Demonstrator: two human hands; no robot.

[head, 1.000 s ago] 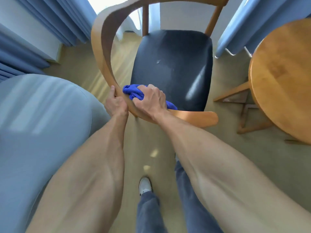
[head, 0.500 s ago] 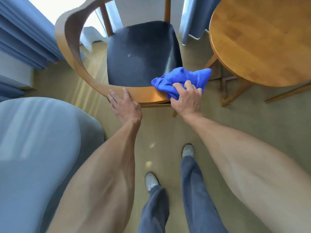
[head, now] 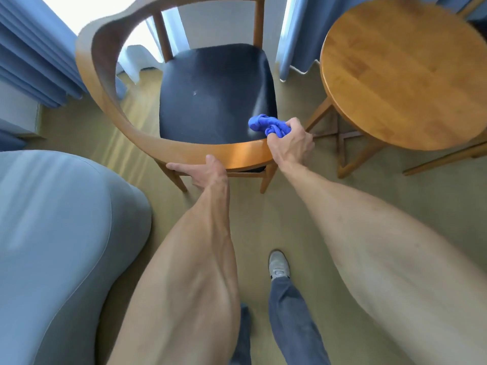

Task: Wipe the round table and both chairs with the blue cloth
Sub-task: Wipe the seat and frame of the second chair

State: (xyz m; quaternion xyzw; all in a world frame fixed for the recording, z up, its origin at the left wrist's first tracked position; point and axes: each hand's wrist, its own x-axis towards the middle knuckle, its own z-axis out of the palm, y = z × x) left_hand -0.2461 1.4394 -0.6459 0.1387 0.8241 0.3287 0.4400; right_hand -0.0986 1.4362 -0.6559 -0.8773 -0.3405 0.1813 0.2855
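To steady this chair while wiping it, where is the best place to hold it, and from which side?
Probably the curved wooden back rail, from the near side: it forms a graspable band, and the left hand already holds it there.

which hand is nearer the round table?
Right. The right hand, gripping the blue cloth, is beside the round table; the left hand holds the chair rail, farther away.
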